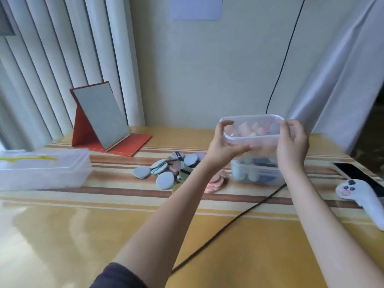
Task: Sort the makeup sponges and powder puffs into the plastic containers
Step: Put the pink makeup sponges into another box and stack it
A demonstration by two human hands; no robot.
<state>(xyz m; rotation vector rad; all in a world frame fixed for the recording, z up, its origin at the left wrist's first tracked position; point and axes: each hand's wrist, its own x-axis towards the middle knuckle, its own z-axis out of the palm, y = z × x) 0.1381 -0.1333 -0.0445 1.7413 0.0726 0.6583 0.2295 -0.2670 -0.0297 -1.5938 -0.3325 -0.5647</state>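
Both hands grasp the box of pink sponges (pixel 252 129), left hand (pixel 225 145) and right hand (pixel 292 145) curled round its short ends; it hangs directly above the second box (pixel 256 173), long axes seemingly parallel; puffs (pixel 166 170) lie left.

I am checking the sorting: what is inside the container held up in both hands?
The clear container holds several pink makeup sponges and one grey one. The hands hide both ends.
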